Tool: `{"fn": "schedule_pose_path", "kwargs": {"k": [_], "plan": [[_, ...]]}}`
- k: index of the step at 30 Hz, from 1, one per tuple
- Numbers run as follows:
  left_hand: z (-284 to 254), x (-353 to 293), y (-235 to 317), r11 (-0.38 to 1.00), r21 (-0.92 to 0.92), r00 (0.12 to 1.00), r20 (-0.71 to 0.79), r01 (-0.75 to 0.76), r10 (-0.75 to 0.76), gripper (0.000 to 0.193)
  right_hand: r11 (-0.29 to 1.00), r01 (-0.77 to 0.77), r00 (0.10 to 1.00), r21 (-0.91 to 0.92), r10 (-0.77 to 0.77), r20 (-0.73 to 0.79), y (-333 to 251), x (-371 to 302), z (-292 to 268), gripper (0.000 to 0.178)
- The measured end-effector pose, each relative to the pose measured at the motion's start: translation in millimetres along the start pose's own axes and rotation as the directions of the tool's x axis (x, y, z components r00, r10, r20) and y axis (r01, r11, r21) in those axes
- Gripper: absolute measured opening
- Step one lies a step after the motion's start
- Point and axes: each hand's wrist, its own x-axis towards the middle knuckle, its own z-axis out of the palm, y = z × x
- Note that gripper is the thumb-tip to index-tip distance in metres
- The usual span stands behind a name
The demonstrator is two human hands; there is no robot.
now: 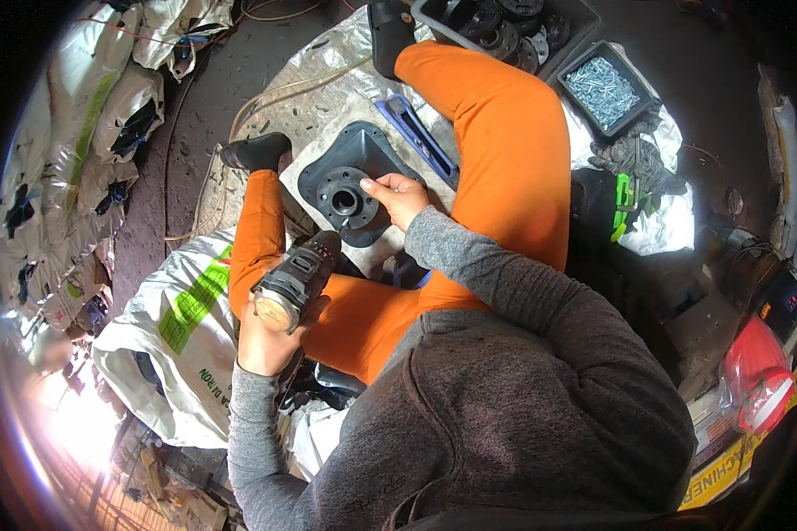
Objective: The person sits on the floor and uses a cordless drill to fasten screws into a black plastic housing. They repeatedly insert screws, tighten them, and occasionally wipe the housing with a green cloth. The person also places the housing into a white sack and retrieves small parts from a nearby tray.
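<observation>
My left hand (270,347) is wrapped round a cordless drill (303,270). The drill is dark with a tan round end, and its nose points toward a black square rubber-like part (369,146) lying between my legs. On that part sits a round black flange (346,196) with a central bore and a ring of small holes. My right hand (398,198) reaches to the flange's right edge, thumb and finger closed together there. Whatever is between those fingertips, if anything, is too small to make out. Just beyond lies a blue-and-black long-handled tool (421,140).
A grey tray of silver screws (604,93) stands at the upper right, beside a dark bin (576,40) with black round parts. Grey gloves (638,164) and a bright green tool (622,205) lie below it. A white sack (164,354) bulges at the left; a hose (270,93) crosses the sheet.
</observation>
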Motion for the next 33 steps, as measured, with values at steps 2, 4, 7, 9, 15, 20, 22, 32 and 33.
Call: {"fn": "schedule_pose_path", "kwargs": {"k": [2,4,7,9,15,20,22,32,33], "plan": [[-2,4,6,1.000,-0.008,1.000,0.026,-0.012,0.013,0.035,0.998,-0.043,0.999,0.040,0.043,0.006,2,0,2,0.034],[-3,9,10,0.999,0.051,1.000,0.029,-0.001,-0.001,0.035,0.992,-0.046,0.999,0.120,0.045,0.011,2,-2,4,0.032],[-3,17,13,0.998,0.060,0.997,0.075,-0.006,0.001,0.039,0.996,-0.008,1.000,0.086,0.009,-0.010,2,-4,7,0.031],[-2,22,14,0.998,0.043,0.995,0.092,-0.044,0.040,0.042,0.999,0.012,1.000,0.045,-0.011,-0.030,1,-7,7,0.031],[0,26,4,0.997,0.069,0.992,0.124,-0.018,0.009,0.047,0.998,-0.035,0.999,0.059,0.037,-0.020,-1,-11,6,0.031],[2,20,-10,0.964,0.263,0.997,0.077,-0.044,0.025,0.044,0.997,0.070,0.997,0.025,-0.070,-0.016,4,-3,7,0.029],[7,10,-8,0.999,0.050,1.000,-0.003,-0.017,0.017,0.040,0.995,0.058,0.997,-0.083,-0.062,-0.045,3,3,7,0.028],[45,-56,19,0.971,-0.111,0.974,-0.107,-0.211,0.199,0.030,0.723,-0.289,0.956,0.628,0.179,0.234,-43,-34,-28,0.026],[52,-62,19,0.970,-0.193,0.987,-0.095,-0.147,0.131,0.031,0.656,-0.308,0.950,0.689,0.178,0.256,-43,-39,-29,0.026]]}}
